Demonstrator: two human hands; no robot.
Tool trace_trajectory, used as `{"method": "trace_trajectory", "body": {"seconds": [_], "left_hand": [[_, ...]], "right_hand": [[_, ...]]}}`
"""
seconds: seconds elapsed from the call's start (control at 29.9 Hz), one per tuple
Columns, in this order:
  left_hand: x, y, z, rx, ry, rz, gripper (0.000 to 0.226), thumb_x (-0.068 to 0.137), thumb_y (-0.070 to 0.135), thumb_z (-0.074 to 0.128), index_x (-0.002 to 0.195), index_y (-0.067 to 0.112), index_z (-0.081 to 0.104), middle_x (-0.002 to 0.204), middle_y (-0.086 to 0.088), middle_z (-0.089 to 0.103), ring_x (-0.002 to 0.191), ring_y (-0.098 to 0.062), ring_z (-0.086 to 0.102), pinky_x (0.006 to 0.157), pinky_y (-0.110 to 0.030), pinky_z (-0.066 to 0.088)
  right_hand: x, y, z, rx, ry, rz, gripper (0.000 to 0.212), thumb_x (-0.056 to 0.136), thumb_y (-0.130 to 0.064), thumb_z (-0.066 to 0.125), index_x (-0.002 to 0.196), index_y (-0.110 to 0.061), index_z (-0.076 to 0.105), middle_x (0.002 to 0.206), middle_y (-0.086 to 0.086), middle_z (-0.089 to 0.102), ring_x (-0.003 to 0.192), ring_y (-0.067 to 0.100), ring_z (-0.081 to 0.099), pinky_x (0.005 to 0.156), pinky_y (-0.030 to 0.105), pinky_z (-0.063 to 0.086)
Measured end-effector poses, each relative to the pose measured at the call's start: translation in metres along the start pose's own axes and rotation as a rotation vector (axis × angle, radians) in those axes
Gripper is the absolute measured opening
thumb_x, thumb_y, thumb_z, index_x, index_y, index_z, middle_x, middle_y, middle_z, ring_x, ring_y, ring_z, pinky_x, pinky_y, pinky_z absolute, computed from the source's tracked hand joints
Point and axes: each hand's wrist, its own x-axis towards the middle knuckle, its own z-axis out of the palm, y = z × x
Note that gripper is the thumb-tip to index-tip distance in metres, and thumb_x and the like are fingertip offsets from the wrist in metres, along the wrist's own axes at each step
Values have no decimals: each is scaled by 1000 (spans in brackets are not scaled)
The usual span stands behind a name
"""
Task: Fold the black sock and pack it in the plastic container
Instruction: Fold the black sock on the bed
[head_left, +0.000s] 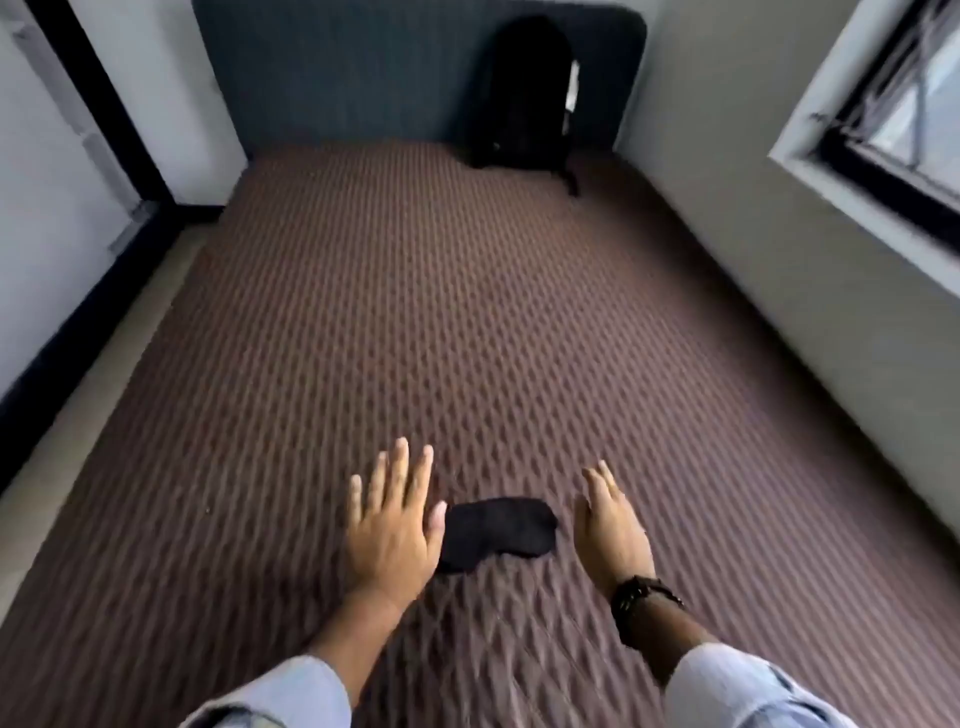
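1. Where the bed (467, 312) nears its bottom edge, 1 black sock (496, 532) lies bunched on the brown patterned cover, about midway between the left and right edges.
2. Left hand (392, 525): palm down, fingers (400, 467) spread and released, grasping nothing; thumb tip touching or just beside the sock's left end, cannot tell which.
3. Right hand (610, 530): fingers extended and loose, holding nothing; just beside the sock's right end, apart from it.
4. Dark wristband (641, 595) on the right wrist; pale sleeves on both forearms.
5. 1 black backpack (524, 93), upright against the dark headboard (337, 73) at the bed's far edge, toward the far right corner.
6. Window (893, 104) in the wall along the right edge.
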Motion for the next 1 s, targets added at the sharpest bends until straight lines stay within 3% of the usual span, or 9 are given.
{"method": "trace_trajectory", "body": {"seconds": [0.13, 0.2, 0.3, 0.47, 0.57, 0.7, 0.77, 0.87, 1.0], "left_hand": [[-1, -9, 68, -80, -187, -171, 60, 104, 38, 45, 162, 23, 38, 158, -8, 54, 135, -29, 61, 104, -43, 51], [0, -8, 92, -199, -340, -345, 60, 106, 40, 46, 163, 24, 34, 155, -6, 54, 135, -30, 58, 101, -43, 51], [10, -8, 111, -344, -421, -555, 60, 104, 42, 52, 158, 15, 42, 153, -11, 56, 138, -32, 56, 106, -45, 49], [26, -14, 128, -447, -472, -667, 54, 94, 36, 75, 141, 14, 61, 135, -9, 71, 125, -32, 67, 101, -41, 54], [35, -18, 126, -472, -458, -589, 38, 92, 27, 78, 124, 7, 73, 118, -10, 77, 115, -31, 71, 95, -35, 56], [36, -20, 103, -511, -126, -354, 26, 90, 13, 79, 114, 4, 75, 112, -12, 74, 95, -27, 69, 79, -29, 47], [29, -23, 97, -506, -12, -221, 18, 85, -4, 77, 101, 3, 76, 108, -11, 70, 93, -27, 69, 81, -23, 45], [6, -28, 95, -513, -14, -63, 31, 72, -24, 59, 77, 4, 71, 103, -11, 65, 92, -30, 68, 83, -31, 51], [-24, -35, 109, -407, -107, -53, 31, 76, -19, 55, 74, 5, 73, 120, -12, 66, 107, -33, 68, 87, -42, 54]], "right_hand": [[35, 18, 60, 34, -289, 114, 49, 104, -21, 47, 150, -5, 42, 151, 17, 50, 139, 32, 47, 111, 35, 36], [44, 24, 82, 54, -318, 140, 46, 102, -19, 51, 145, -4, 47, 143, 19, 56, 133, 35, 51, 106, 35, 40], [54, 32, 103, 47, -326, 158, 39, 100, -18, 55, 136, -4, 52, 133, 21, 59, 122, 38, 57, 97, 36, 45], [65, 39, 118, 30, -288, 211, 28, 95, -17, 64, 120, -6, 66, 118, 16, 69, 110, 35, 65, 83, 31, 46], [67, 38, 113, 32, -252, 197, 21, 92, -15, 66, 110, -7, 72, 106, 15, 73, 103, 35, 68, 78, 32, 49], [57, 32, 94, 142, -3, -20, 13, 89, -6, 65, 100, -5, 70, 92, 7, 63, 88, 30, 62, 71, 29, 39], [46, 32, 90, 165, 73, -127, 12, 88, 0, 64, 99, -5, 67, 93, 3, 56, 86, 29, 59, 72, 25, 35], [26, 43, 102, 61, -12, -236, 28, 84, 7, 62, 109, -4, 66, 115, 11, 56, 102, 31, 59, 86, 25, 41], [-5, 59, 127, -102, -295, -200, 47, 102, -18, 50, 148, -18, 45, 158, 7, 36, 144, 23, 38, 107, 34, 39]]}}
